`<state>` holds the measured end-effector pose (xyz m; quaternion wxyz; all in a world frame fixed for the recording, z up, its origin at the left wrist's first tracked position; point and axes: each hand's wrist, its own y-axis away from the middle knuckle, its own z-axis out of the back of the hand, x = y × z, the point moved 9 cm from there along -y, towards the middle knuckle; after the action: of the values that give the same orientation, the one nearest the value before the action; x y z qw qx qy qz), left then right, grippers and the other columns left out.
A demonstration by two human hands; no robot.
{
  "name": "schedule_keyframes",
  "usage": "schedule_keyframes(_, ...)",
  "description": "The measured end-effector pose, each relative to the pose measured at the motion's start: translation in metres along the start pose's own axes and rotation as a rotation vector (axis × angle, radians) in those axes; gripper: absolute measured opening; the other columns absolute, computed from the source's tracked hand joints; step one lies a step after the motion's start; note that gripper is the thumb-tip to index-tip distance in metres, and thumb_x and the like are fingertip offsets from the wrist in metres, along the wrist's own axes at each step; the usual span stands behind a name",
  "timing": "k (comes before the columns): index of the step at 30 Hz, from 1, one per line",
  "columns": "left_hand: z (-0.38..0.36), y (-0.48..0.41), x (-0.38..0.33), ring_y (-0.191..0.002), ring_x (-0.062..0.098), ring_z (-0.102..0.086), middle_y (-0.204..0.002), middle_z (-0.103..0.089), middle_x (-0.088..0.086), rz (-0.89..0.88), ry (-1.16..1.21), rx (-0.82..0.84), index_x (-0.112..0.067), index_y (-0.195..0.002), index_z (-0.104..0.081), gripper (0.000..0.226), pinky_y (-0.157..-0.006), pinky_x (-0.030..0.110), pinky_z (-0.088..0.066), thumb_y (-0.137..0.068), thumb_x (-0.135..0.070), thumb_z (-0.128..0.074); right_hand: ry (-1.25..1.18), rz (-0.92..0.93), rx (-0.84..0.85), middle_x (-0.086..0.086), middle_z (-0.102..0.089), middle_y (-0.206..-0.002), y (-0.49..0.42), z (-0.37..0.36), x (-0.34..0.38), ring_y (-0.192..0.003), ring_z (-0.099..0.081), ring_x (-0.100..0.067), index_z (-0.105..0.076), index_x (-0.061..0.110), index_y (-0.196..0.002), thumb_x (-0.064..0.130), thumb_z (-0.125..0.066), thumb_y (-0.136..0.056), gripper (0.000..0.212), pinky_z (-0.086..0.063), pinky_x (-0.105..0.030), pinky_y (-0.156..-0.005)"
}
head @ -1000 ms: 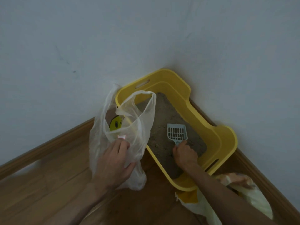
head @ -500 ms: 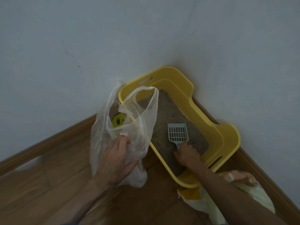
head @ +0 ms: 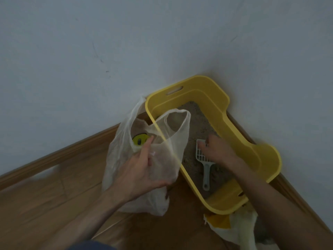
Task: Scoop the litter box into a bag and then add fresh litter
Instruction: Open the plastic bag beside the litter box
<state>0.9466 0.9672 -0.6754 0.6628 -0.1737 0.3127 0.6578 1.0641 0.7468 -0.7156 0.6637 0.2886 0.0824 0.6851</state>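
A yellow litter box [head: 239, 134] stands in the corner of the room with sandy litter [head: 200, 123] in it. On the litter lies a pale slotted scoop [head: 205, 165], its grey handle free and pointing toward me. My right hand [head: 219, 150] reaches over the scoop's head with relaxed fingers and covers part of it. To the left of the box, my left hand [head: 142, 168] grips a translucent plastic bag [head: 120, 159] with a yellow smiley print [head: 139, 139]. One bag handle loop [head: 180, 121] hangs over the box's near rim.
A white-and-yellow sack [head: 234, 228] lies on the wooden floor [head: 45, 195] just in front of the box. Pale walls and a wooden baseboard [head: 63, 154] close in the box at the back and right. Dark blue cloth [head: 90, 247] shows at the bottom edge.
My right hand has let go of the scoop's handle and moved forward over its head; the scoop now lies flat on the litter. My left hand still holds the bag.
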Motion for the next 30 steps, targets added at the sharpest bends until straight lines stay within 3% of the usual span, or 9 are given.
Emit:
schedule_keyframes(4, 0.005, -0.002, 0.002, -0.091, 0.0, -0.046, -0.105, -0.045, -0.015, 0.023, -0.03, -0.016, -0.032, -0.146, -0.022, 0.108, -0.077, 0.017, -0.039, -0.06, -0.07, -0.075, -0.447, 0.189, -0.095, 0.005, -0.055, -0.094, 0.006, 0.058, 0.064, -0.079, -0.053, -0.007, -0.05, 0.023, -0.106, 0.049, -0.037, -0.1, 0.029, -0.042, -0.03, -0.064)
schedule_keyframes(7, 0.001, -0.006, 0.012, -0.109, 0.007, -0.046, -0.123, -0.039, -0.011, 0.024, -0.081, -0.005, -0.031, -0.144, -0.027, 0.099, -0.088, 0.022, -0.042, -0.065, -0.076, -0.066, -0.593, 0.219, -0.018, 0.002, -0.05, -0.136, 0.003, 0.056, 0.092, -0.117, -0.053, -0.017, -0.04, 0.023, -0.138, 0.055, -0.046, -0.094, 0.055, -0.048, -0.04, -0.093)
schedule_keyframes(9, 0.001, -0.008, 0.015, -0.103, 0.01, -0.044, -0.121, -0.034, -0.005, 0.008, -0.107, -0.018, -0.031, -0.142, -0.032, 0.097, -0.086, 0.023, -0.043, -0.064, -0.077, -0.066, -0.558, 0.244, 0.048, -0.003, -0.044, -0.144, 0.003, 0.042, 0.107, -0.128, -0.047, -0.023, -0.029, 0.023, -0.147, 0.057, -0.053, -0.09, 0.07, -0.044, -0.044, -0.102)
schedule_keyframes(14, 0.011, -0.014, 0.013, -0.101, 0.012, -0.036, -0.117, -0.028, 0.0, -0.064, -0.31, -0.071, -0.026, -0.128, -0.05, 0.076, -0.081, 0.022, -0.033, -0.069, -0.072, -0.066, -0.524, 0.249, -0.122, -0.009, -0.055, -0.123, -0.002, 0.038, 0.115, -0.114, -0.054, -0.026, -0.045, 0.015, -0.13, 0.038, -0.067, -0.087, 0.054, -0.045, -0.033, -0.079)
schedule_keyframes(17, 0.015, -0.016, 0.014, -0.116, 0.022, -0.041, -0.125, -0.043, 0.005, -0.116, -0.385, -0.072, -0.023, -0.116, -0.061, 0.061, -0.092, 0.033, -0.037, -0.074, -0.068, -0.064, -0.505, 0.276, -0.225, -0.006, -0.058, -0.105, 0.0, 0.045, 0.111, -0.095, -0.057, -0.021, -0.055, 0.012, -0.107, 0.032, -0.066, -0.088, 0.03, -0.041, -0.03, -0.068)
schedule_keyframes(20, 0.013, -0.016, 0.025, -0.123, 0.021, -0.044, -0.121, -0.054, 0.0, -0.133, -0.491, 0.036, -0.021, -0.106, -0.066, 0.059, -0.102, 0.038, -0.034, -0.081, -0.07, -0.044, -0.497, 0.3, -0.263, -0.001, -0.06, -0.1, 0.009, 0.055, 0.103, -0.09, -0.057, -0.016, -0.06, 0.013, -0.099, 0.037, -0.063, -0.091, 0.026, -0.046, -0.031, -0.07)
schedule_keyframes(23, 0.02, -0.014, 0.021, -0.102, 0.017, -0.059, -0.093, -0.064, -0.005, -0.224, -0.548, 0.068, -0.025, -0.086, -0.063, 0.053, -0.104, 0.036, -0.029, -0.082, -0.068, -0.032, -0.48, 0.285, -0.257, 0.004, -0.062, -0.1, 0.022, 0.063, 0.09, -0.089, -0.059, -0.012, -0.063, 0.016, -0.099, 0.041, -0.062, -0.091, 0.025, -0.049, -0.031, -0.073)
schedule_keyframes(26, 0.03, -0.007, 0.007, -0.071, 0.017, -0.064, -0.065, -0.06, -0.006, -0.371, -0.622, 0.002, -0.026, -0.071, -0.055, 0.039, -0.099, 0.036, -0.029, -0.086, -0.06, -0.042, -0.426, 0.277, -0.267, 0.003, -0.066, -0.084, 0.038, 0.074, 0.08, -0.071, -0.061, -0.009, -0.068, 0.017, -0.087, 0.036, -0.063, -0.091, 0.019, -0.047, -0.025, -0.059)
schedule_keyframes(30, 0.036, 0.008, -0.005, -0.059, 0.019, -0.061, -0.06, -0.059, -0.005, -0.465, -0.682, 0.008, -0.023, -0.078, -0.057, 0.04, -0.081, 0.034, -0.042, -0.091, -0.058, -0.043, -0.366, 0.266, -0.267, 0.003, -0.066, -0.074, 0.061, 0.08, 0.069, -0.065, -0.061, -0.009, -0.067, 0.019, -0.078, 0.035, -0.063, -0.092, 0.021, -0.044, -0.022, -0.052)
